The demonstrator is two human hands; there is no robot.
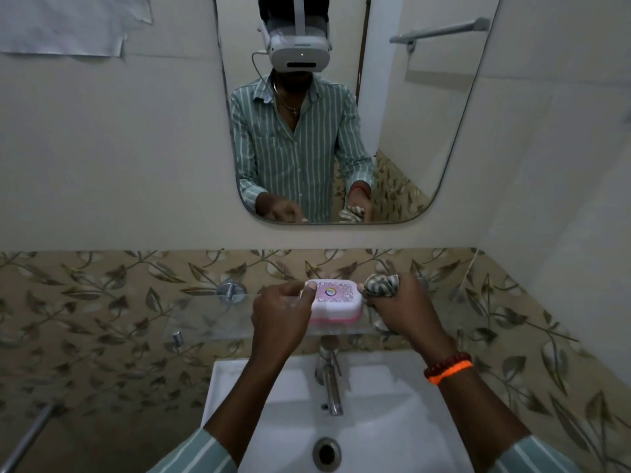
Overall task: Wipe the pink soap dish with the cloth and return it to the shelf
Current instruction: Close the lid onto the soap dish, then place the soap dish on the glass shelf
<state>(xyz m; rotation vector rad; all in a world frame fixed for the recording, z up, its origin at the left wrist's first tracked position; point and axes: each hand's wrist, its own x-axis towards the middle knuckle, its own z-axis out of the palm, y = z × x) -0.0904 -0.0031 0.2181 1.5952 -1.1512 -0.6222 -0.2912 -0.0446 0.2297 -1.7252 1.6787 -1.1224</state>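
The pink soap dish [336, 302], with a patterned white lid and a pink base, rests on the clear glass shelf [211, 319] above the sink. My left hand [283, 312] grips the dish's left end, thumb on the lid. My right hand [399, 308] sits just right of the dish, closed on a bunched grey-and-white striped cloth [382, 285]. The cloth touches the dish's right end.
A chrome tap [329, 380] stands below the shelf over the white sink [246, 404], drain [326, 454] at the bottom. A mirror [426, 131] hangs above and reflects the person. Leaf-patterned tiles cover the wall. A metal rail [27, 438] juts out at lower left.
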